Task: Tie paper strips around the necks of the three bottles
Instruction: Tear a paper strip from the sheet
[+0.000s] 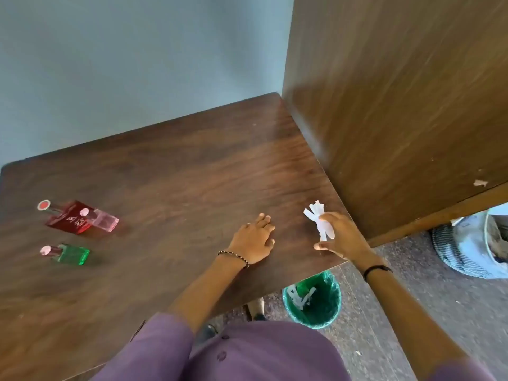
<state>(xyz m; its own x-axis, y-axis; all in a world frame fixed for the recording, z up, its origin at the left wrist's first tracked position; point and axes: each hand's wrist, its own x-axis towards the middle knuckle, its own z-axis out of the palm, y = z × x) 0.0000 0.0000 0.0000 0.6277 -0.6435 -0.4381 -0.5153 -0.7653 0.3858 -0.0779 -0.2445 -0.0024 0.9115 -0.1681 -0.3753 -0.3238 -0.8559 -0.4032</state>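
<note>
Three small bottles stand at the left of the dark wooden table [165, 174]: a red one [66, 219] with a round red cap, a pale pink one [103, 220] touching its right side, and a green one [70, 254] nearer me. My right hand [341, 237] is over the table's right edge, closed on a bunch of white paper strips [319, 218]. My left hand [254, 237] rests flat on the tabletop just left of it, fingers spread, holding nothing. Both hands are far right of the bottles.
A tall wooden cabinet side [398, 105] rises along the table's right edge. Below the table corner stands a green waste bin [312, 298] with paper scraps inside. A striped bag [467, 248] lies on the floor at the right. A blue wall is behind.
</note>
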